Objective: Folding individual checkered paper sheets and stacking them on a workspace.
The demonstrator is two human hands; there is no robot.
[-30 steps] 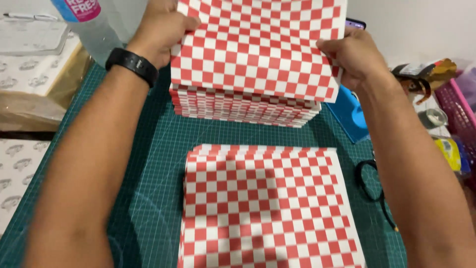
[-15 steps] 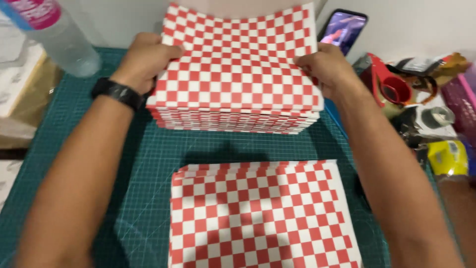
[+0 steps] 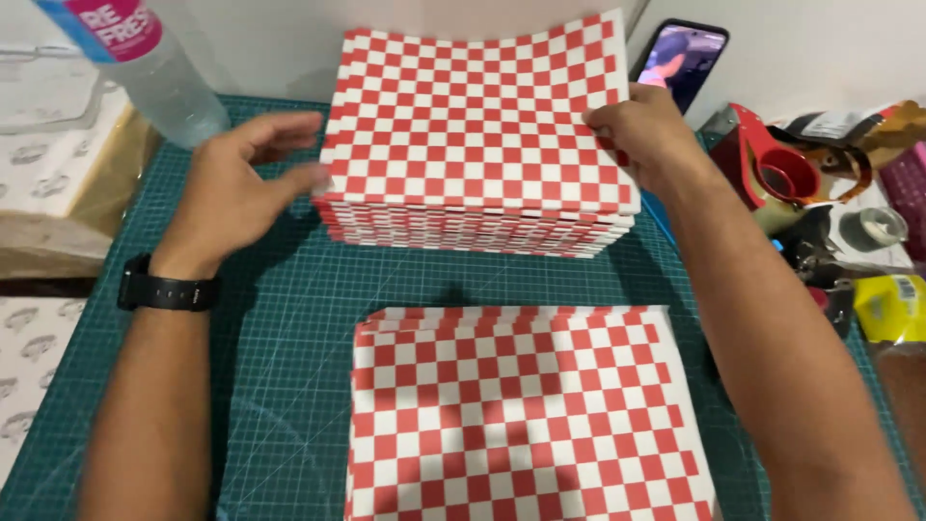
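A thick stack of red-and-white checkered paper sheets (image 3: 473, 135) lies at the far side of a green cutting mat (image 3: 289, 328). My left hand (image 3: 241, 188), with a black watch on its wrist, hovers with its fingers spread at the stack's left edge, holding nothing. My right hand (image 3: 646, 135) rests on the stack's right edge, fingers pressed on the top sheets. A second, thinner pile of the same checkered paper (image 3: 521, 415) lies on the near part of the mat, between my forearms.
A clear plastic water bottle (image 3: 145, 68) stands at the back left beside packs wrapped in plastic (image 3: 58, 183). A phone (image 3: 680, 58) leans at the back right. A red tape dispenser (image 3: 781, 169), tape rolls and a yellow item (image 3: 887, 304) crowd the right side.
My left hand has come off the stack's left edge and opened beside it. The stack has settled flat on the mat, and my right hand stays on its right edge.
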